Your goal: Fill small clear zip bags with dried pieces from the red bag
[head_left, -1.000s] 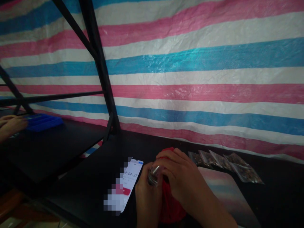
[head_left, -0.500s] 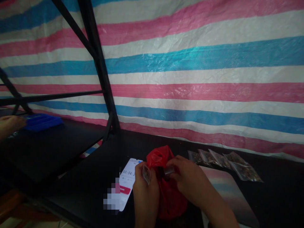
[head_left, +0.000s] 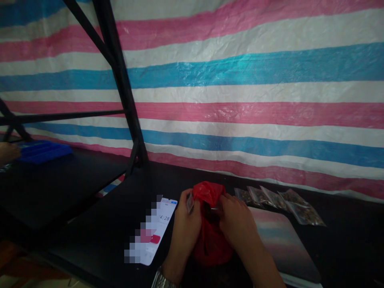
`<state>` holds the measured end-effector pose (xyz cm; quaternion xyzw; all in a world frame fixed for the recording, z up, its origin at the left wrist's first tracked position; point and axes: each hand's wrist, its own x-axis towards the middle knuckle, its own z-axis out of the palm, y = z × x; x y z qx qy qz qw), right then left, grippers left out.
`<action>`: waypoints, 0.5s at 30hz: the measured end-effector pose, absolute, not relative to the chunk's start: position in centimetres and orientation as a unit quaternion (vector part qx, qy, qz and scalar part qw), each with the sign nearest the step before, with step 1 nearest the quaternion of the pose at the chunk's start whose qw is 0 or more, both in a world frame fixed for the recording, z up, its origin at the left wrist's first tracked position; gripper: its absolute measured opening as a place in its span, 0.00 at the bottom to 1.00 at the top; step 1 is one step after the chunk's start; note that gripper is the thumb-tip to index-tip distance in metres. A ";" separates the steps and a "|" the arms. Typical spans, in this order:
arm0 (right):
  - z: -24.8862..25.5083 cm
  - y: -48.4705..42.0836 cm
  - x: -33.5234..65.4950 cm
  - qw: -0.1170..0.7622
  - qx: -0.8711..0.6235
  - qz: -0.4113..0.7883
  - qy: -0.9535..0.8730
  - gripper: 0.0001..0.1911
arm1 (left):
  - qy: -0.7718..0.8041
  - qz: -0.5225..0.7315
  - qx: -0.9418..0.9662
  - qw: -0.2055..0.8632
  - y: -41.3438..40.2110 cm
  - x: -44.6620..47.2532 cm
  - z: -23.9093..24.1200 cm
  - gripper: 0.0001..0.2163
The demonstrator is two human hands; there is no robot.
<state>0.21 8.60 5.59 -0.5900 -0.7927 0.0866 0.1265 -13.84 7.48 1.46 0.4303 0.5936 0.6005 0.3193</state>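
A red plastic bag (head_left: 214,244) stands on the black table with its mouth gathered open towards me. My left hand (head_left: 187,224) is closed on the left side of its rim. A small clear plastic bag (head_left: 190,203) sticks up between that thumb and fingers. On the other side, my right hand (head_left: 238,220) is closed at the bag's mouth, its fingertips partly hidden by the red plastic. A small shiny greyish thing (head_left: 215,208) shows by those fingertips; its kind is unclear. What lies inside the red bag is too dark to see.
Left of my hands lies a phone (head_left: 163,224) with a running timer. Several clear bags of small brownish pieces (head_left: 306,212) lie at the right, behind a flat silvery panel (head_left: 282,236). Another person's hand (head_left: 9,153) is near a blue tray (head_left: 45,152) at far left.
My right hand has moved in closer to the bag's mouth, and the greyish thing by its fingers shows less. The view has shifted slightly; my left hand keeps its hold.
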 end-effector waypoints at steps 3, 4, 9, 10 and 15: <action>5.2 8.8 0.3 0.132 -0.587 0.096 -0.793 0.21 | 0.583 0.612 0.418 0.333 7.7 -13.8 1.6 0.14; 5.1 8.8 0.3 0.135 -0.586 0.100 -0.793 0.20 | 0.585 0.614 0.410 0.336 7.7 -13.9 1.6 0.14; 4.8 9.0 0.4 0.156 -0.578 0.121 -0.792 0.18 | 0.591 0.622 0.379 0.347 7.2 -14.9 1.4 0.13; 4.8 9.0 0.4 0.161 -0.575 0.127 -0.792 0.19 | 0.591 0.621 0.375 0.352 7.0 -15.1 1.4 0.14; 4.9 9.0 0.0 0.179 -0.585 0.137 -0.779 0.19 | 0.574 0.619 0.378 0.381 6.5 -15.5 1.4 0.15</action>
